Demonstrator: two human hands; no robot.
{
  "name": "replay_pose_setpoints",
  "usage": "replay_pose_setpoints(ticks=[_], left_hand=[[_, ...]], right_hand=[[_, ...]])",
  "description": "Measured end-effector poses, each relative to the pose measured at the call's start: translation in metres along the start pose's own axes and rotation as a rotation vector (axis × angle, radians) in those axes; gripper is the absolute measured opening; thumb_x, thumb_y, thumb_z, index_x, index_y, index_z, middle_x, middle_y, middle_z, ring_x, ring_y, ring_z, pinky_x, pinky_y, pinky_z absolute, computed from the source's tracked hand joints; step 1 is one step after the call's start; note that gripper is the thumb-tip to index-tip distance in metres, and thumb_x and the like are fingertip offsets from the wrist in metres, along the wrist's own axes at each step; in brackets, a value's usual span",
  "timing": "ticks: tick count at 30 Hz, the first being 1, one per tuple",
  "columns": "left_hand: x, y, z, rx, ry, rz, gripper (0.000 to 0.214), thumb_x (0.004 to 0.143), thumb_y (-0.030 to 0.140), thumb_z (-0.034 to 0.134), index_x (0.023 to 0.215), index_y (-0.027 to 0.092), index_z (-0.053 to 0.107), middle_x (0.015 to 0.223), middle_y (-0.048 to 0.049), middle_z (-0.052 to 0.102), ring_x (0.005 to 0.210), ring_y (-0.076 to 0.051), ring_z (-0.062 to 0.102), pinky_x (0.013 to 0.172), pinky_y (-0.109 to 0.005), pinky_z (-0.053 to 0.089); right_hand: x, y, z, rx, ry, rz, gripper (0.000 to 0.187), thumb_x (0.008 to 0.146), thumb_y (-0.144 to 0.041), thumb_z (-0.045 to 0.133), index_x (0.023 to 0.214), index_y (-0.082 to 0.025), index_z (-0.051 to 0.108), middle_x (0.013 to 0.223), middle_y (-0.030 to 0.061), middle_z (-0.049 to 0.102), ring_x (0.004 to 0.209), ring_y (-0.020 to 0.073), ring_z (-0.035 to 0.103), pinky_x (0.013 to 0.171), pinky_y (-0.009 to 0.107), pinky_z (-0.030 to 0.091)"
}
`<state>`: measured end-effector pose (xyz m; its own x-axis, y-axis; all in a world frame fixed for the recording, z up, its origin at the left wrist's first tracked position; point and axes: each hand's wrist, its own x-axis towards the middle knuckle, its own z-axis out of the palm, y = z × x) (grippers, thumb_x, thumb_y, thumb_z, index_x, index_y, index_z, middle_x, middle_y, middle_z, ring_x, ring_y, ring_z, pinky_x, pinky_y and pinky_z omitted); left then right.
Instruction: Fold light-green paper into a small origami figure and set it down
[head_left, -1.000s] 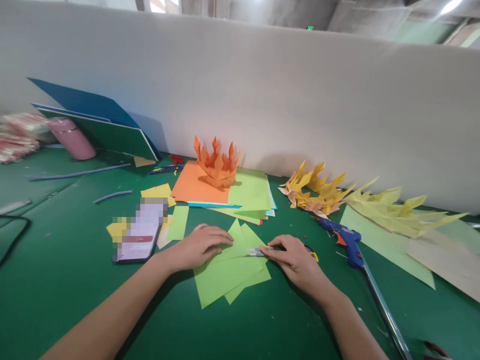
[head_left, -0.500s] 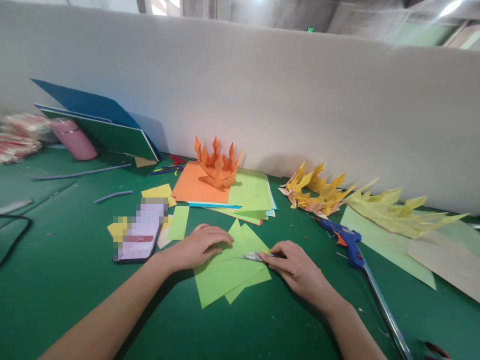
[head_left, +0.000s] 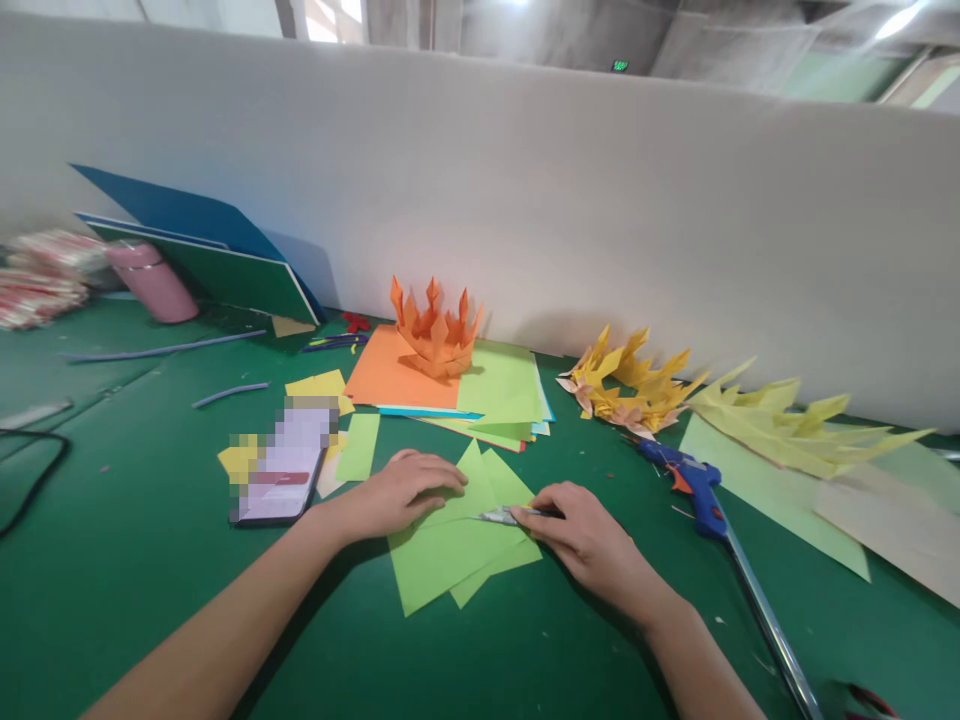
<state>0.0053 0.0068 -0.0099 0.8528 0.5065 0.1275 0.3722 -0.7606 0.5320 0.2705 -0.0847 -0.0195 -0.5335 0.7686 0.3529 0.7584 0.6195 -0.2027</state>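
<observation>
"Writing to read anywhere near the hands?"

"Phone (head_left: 289,470), just left of the left hand (head_left: 409,490): screen partly covered by mosaic blocks, lines too blurred to read. Also a small green sign (head_left: 619,66), high up and far beyond both hands, characters too small to make out."

"And the paper in hand, whereabouts?"

"Light-green sheets (head_left: 450,565), overlapping at angles on the green surface (head_left: 450,675), partly under the fingers of the left hand, just left of the right hand (head_left: 585,535)."

"Grip on each side?"

"Left: loosely spread, fingers slightly bent, resting on the paper. Right: closed around scissors (head_left: 498,515), thumb and forefinger pinched close to the blades, tips pointing toward the left hand above the paper. Cut or contact at the tips: cannot tell."

"Containers?"

"Pink bottle (head_left: 156,285), well beyond the left hand and off to its left, leaning in front of a green board (head_left: 232,285); contents hidden."

"Other things around?"

"Orange paper crown (head_left: 439,350) on stacked paper (head_left: 382,385) beyond the left hand; yellow paper crown (head_left: 637,395) beyond the right; blue glue gun (head_left: 697,485) to the right of the right hand."
</observation>
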Motion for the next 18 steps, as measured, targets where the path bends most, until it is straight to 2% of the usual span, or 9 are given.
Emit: replay_pose_setpoints(ticks=[7,18], left_hand=[[0.000,-0.003,0.000,-0.002,0.022,0.039,0.032,0.094,0.017,0.034,0.108,0.026,0.062,0.115,-0.0028,0.066,0.110,-0.018,0.056,0.093,-0.039,0.035],[-0.001,-0.006,0.000,0.046,0.004,0.004,0.035,0.092,0.014,0.038,0.109,0.031,0.063,0.117,0.0014,0.065,0.115,-0.020,0.050,0.097,-0.045,0.028]], right_hand=[[0.005,-0.001,0.003,0.007,0.004,-0.023,0.033,0.091,-0.012,0.043,0.115,-0.025,0.061,0.086,0.0074,0.060,0.075,0.0175,0.050,0.065,0.030,0.041],[0.014,-0.004,0.008,-0.004,0.005,-0.057,0.030,0.092,-0.017,0.043,0.113,-0.025,0.063,0.086,0.0071,0.061,0.077,0.0173,0.051,0.067,0.029,0.038]])
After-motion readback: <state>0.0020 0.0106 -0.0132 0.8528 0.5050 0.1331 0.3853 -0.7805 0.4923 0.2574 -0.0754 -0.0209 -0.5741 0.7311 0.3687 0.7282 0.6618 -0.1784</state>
